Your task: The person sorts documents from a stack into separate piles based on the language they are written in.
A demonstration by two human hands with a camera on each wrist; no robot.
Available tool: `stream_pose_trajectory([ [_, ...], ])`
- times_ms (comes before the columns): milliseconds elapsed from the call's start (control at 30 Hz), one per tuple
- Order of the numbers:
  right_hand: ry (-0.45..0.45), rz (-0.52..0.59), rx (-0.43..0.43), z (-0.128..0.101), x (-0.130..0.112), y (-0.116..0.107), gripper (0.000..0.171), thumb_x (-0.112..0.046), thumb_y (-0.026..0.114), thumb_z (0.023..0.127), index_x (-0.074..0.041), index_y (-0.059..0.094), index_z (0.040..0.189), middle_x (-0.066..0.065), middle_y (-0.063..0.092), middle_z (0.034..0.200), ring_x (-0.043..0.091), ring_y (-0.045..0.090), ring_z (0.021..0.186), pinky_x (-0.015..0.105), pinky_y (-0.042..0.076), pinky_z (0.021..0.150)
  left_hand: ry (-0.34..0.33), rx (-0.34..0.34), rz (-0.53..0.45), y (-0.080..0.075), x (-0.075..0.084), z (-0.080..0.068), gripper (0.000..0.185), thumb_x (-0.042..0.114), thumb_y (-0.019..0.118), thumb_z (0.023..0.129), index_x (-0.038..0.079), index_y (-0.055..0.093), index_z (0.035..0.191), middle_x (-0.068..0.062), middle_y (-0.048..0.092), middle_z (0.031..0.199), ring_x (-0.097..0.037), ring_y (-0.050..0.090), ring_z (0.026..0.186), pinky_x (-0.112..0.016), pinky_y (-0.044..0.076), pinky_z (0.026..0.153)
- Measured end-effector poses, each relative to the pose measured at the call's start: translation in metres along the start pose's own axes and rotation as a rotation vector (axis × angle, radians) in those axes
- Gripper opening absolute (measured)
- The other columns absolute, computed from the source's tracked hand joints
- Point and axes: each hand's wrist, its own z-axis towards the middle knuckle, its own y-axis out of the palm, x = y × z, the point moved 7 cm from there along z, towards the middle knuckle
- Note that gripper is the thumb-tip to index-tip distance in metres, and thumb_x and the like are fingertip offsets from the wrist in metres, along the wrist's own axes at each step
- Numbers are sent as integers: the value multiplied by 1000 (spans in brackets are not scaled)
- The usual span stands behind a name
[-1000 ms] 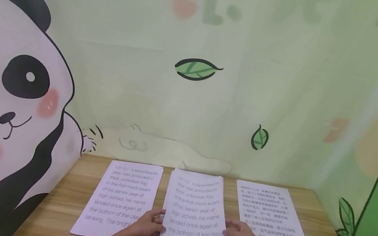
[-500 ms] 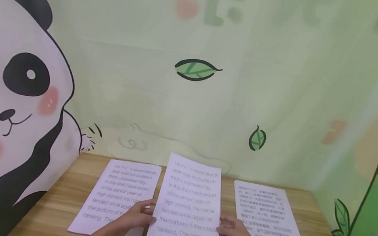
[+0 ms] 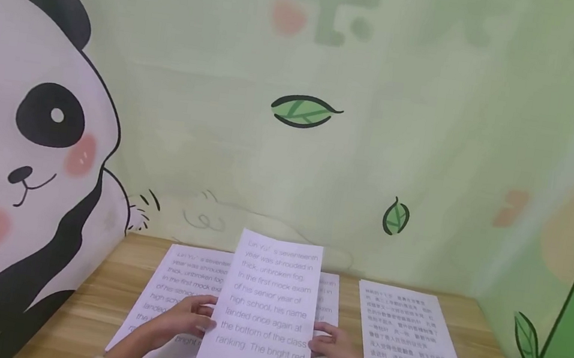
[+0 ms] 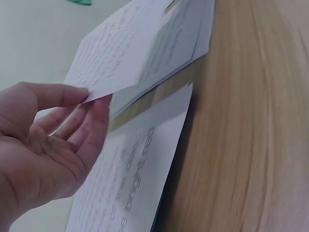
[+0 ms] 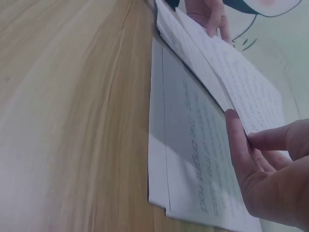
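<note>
Held sheet (image 3: 264,309) partly hides middle papers (image 3: 330,296); printed panda (image 3: 48,172) cropped left.

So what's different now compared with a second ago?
The left hand and right hand have raised the held paper and carried it left; in the head view it now overlaps the left pile and uncovers part of the middle pile. Neither hand let go. The left pile and right pile stayed put.

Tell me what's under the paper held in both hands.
Beneath the held paper are the middle stack and part of the left stack, both printed. In the head view it covers most of the middle stack, hiding the text there.
</note>
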Motion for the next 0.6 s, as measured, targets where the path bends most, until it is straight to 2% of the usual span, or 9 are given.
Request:
stream_pose_trajectory([
  [100, 7, 8, 0, 3, 2, 7, 59, -5, 61, 97, 10, 36, 149, 13, 71, 106, 17, 70, 88, 39, 64, 79, -13, -24, 18, -6, -6, -3, 70, 8, 67, 89, -12, 37, 149, -25, 63, 131, -23, 69, 103, -41, 61, 85],
  [233, 7, 23, -22, 7, 3, 18, 61, -5, 61, 97, 9, 35, 150, 14, 71, 108, 17, 70, 88, 39, 64, 80, -27, -17, 30, -15, -11, -8, 71, 9, 67, 89, -12, 36, 149, -23, 63, 130, -21, 68, 102, -40, 61, 85],
  [333, 7, 28, -30, 11, 3, 24, 60, -5, 61, 97, 9, 35, 150, 15, 72, 108, 16, 71, 88, 39, 64, 81, -39, -3, 25, -23, -15, -12, 69, 10, 68, 91, -11, 37, 150, -20, 64, 126, -20, 67, 100, -39, 60, 85],
  [600, 5, 49, -45, 24, 0, 41, 63, -5, 61, 96, 4, 36, 152, 11, 73, 107, 15, 71, 86, 38, 64, 80, -46, 77, 32, -47, -22, -18, 65, 11, 68, 95, -11, 39, 149, -21, 61, 124, -18, 62, 97, -35, 58, 79],
])
